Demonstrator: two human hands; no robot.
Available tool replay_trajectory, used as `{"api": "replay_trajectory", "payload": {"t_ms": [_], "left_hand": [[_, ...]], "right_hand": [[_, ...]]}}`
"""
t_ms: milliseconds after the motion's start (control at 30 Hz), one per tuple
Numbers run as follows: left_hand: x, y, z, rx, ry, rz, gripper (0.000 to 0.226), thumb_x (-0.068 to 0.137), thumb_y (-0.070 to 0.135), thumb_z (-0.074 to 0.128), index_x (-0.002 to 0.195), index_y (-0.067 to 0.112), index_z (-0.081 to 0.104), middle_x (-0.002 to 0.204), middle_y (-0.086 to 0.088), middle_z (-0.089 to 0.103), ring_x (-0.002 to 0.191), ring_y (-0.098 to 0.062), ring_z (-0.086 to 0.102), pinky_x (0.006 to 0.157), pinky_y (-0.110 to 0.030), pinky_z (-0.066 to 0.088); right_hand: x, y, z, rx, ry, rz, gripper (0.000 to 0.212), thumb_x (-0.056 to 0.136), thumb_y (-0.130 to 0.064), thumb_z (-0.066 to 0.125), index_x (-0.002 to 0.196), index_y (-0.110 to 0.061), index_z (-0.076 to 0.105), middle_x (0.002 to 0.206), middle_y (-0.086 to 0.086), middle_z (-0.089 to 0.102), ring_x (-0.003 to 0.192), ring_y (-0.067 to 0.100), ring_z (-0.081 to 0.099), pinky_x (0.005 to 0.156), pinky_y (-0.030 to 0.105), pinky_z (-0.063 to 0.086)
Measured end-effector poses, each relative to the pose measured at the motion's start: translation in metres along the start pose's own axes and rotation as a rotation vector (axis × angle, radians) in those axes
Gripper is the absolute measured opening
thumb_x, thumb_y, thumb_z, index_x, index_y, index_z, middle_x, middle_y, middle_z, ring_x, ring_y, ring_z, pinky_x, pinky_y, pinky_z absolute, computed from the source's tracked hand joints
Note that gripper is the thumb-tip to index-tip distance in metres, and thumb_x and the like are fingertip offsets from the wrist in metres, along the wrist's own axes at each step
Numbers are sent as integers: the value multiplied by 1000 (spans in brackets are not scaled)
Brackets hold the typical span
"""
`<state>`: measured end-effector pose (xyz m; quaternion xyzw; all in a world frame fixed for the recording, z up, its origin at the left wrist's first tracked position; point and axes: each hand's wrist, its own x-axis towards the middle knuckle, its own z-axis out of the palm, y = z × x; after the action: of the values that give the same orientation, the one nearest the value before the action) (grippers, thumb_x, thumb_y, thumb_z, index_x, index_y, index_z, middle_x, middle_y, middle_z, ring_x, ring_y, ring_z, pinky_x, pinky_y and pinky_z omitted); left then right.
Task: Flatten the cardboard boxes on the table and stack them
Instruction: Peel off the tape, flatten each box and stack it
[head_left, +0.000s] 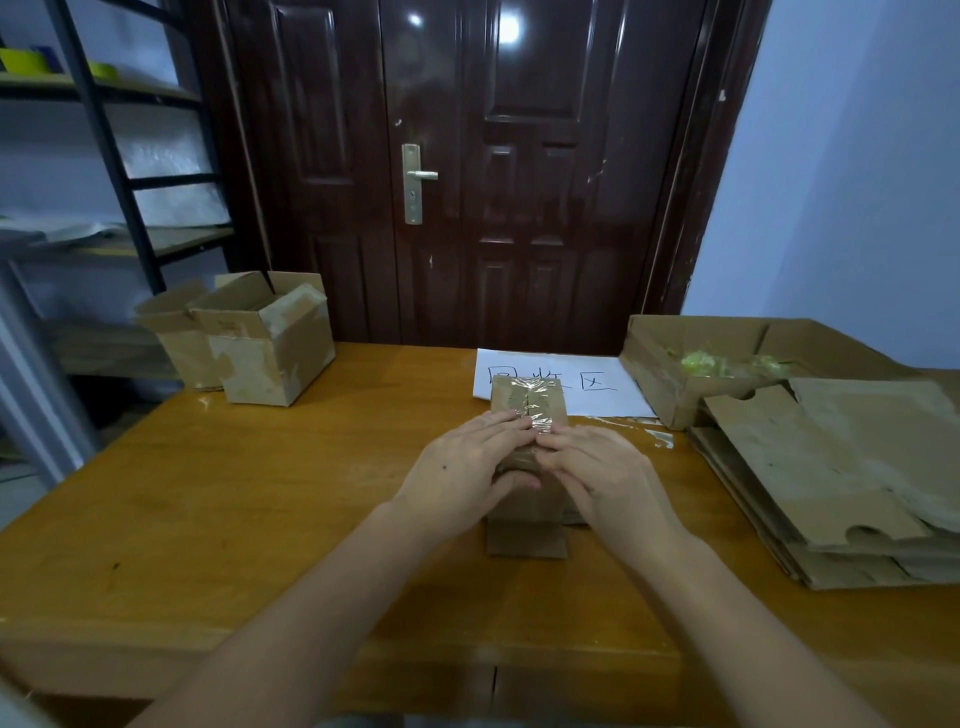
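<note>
Item: taped cardboard box (527, 402), standing at mid-worktop (260, 493) in front of a white paper sign (597, 364); its top seam is sealed with clear tape (530, 397). Step in hand, judged: lifting the tape so the flaps can open before flattening. Best done by working a fingertip under the tape's near end, then peeling low and steadily along the seam while the other hand steadies the box. Left hand (462, 467): grip grasping the box, thumb curled round its near face, fingers on top. Right hand (597, 473): fingertips curled onto the tape end; whether they pinch it cannot be told. Flattened stack (831, 483) lies right; two open boxes (260, 343) left.
</note>
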<state>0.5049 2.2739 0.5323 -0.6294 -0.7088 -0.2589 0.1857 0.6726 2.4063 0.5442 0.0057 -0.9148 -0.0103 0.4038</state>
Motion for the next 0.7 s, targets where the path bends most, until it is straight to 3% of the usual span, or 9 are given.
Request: {"api": "replay_trajectory", "payload": {"t_ms": [67,233,400,533,600,700], "left_hand": [[0,1,0,6,-1,-8,55,91,51,63,139,23,63,143,4,62,138,-10,50,116,-28,24],[1,1,-2,3,-47,-28,58,93,53,63,144,26,58,150,6,55,144,-9,41,117,-25,20],[1,1,-8,-20,-117,-48,61,100,64,40,152,32,48,159,11,43,150,-4,28,118,-23,13],[0,0,-18,-47,-141,-27,50,110,49,30,154,31,46,161,11,41,151,-1,24,116,-12,5],[-1,-1,-21,-51,-161,-20,48,111,44,33,155,30,44,162,10,39,152,-1,22,116,-11,5],[-1,0,-23,-62,-190,-10,50,110,45,37,157,29,41,164,9,36,153,-3,21,121,-21,16]], "right_hand": [[3,-2,-1,-27,23,-15,10,85,-5,74,93,-7,78,107,6,76,104,20,72,94,43,56],[7,-8,0,-97,28,-1,15,81,5,77,88,-7,73,97,5,76,93,21,73,89,39,56],[11,-12,2,-125,-7,164,22,80,3,78,92,-13,70,86,1,76,84,25,70,82,27,48],[8,-8,0,-154,-14,81,40,65,9,86,96,-11,70,88,2,77,83,26,71,78,30,55],[3,-5,0,-151,-49,15,49,59,10,88,99,-12,70,102,2,76,93,21,71,87,33,54],[-6,-3,1,-99,-96,-23,42,68,5,87,102,-13,71,125,6,69,120,21,64,94,38,55]]}}
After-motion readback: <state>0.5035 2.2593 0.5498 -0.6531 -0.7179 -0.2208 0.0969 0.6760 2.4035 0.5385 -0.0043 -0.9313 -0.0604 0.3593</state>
